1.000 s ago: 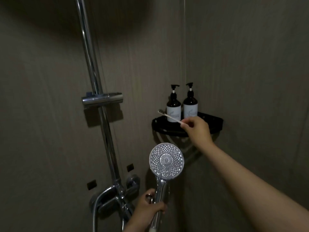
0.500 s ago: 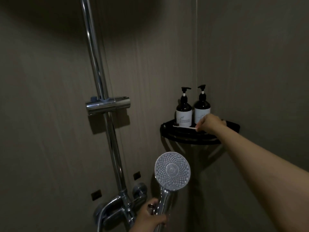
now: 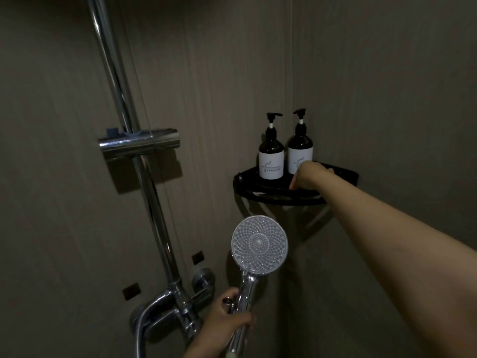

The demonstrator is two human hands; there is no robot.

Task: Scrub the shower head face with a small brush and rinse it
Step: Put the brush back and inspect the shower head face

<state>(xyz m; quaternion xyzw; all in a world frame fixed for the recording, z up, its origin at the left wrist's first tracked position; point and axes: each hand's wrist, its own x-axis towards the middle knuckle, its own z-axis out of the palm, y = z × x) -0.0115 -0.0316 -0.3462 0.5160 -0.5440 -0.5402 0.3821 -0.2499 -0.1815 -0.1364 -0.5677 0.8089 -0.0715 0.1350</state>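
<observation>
My left hand (image 3: 227,319) grips the chrome handle of the shower head (image 3: 259,245) and holds it upright, its round nozzle face turned toward me. My right hand (image 3: 308,174) reaches into the black corner shelf (image 3: 284,198), fingers pointing down behind the rim. The small brush (image 3: 258,193) lies flat in the shelf; only its bristle end shows through the rim, left of my fingers. Whether my fingers still pinch its handle is hidden.
Two dark pump bottles (image 3: 271,156) stand at the back of the shelf, right beside my right hand. A chrome riser rail with an empty slider holder (image 3: 139,144) runs down the left wall to the mixer tap (image 3: 178,303).
My right hand carried the brush from above the shower head to the shelf and lowered it inside. The shower head stayed upright in my left hand.
</observation>
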